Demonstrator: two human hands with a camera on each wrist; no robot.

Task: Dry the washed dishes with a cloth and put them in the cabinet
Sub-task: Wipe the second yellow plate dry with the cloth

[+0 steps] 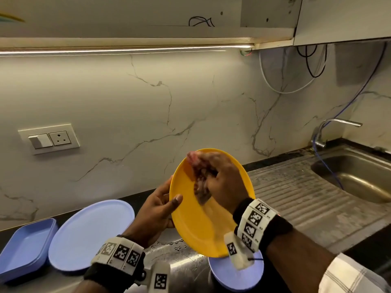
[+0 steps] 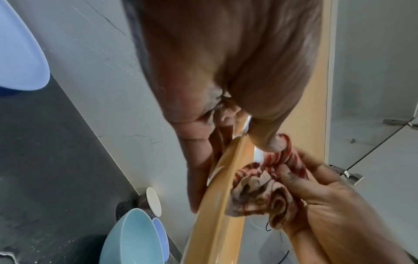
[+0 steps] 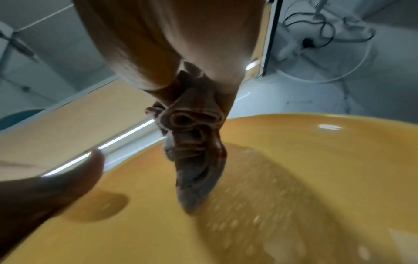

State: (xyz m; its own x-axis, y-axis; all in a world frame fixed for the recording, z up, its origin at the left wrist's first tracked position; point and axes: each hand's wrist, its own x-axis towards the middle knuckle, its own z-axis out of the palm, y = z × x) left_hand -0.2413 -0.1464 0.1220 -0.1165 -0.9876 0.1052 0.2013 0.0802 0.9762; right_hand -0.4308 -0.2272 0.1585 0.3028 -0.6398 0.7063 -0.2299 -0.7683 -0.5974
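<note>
I hold a yellow plate [image 1: 196, 220] tilted up over the counter. My left hand [image 1: 160, 208] grips its left rim, thumb on the face and fingers behind. My right hand [image 1: 220, 178] clutches a bunched red-striped cloth [image 1: 201, 185] and presses it against the plate's upper face. In the right wrist view the cloth [image 3: 194, 157] hangs onto the wet yellow plate [image 3: 294, 178], water drops beside it. The left wrist view shows the plate [image 2: 217, 210] edge-on, with the cloth [image 2: 260, 187] in my right hand [image 2: 321, 201].
A blue round plate [image 1: 88, 233] and a blue rectangular tray [image 1: 25, 246] lie on the counter at left. A small blue plate [image 1: 234, 275] sits under the yellow one. The steel sink [image 1: 357, 176] and tap [image 1: 334, 125] are at right. Cabinets [image 1: 342, 17] hang above.
</note>
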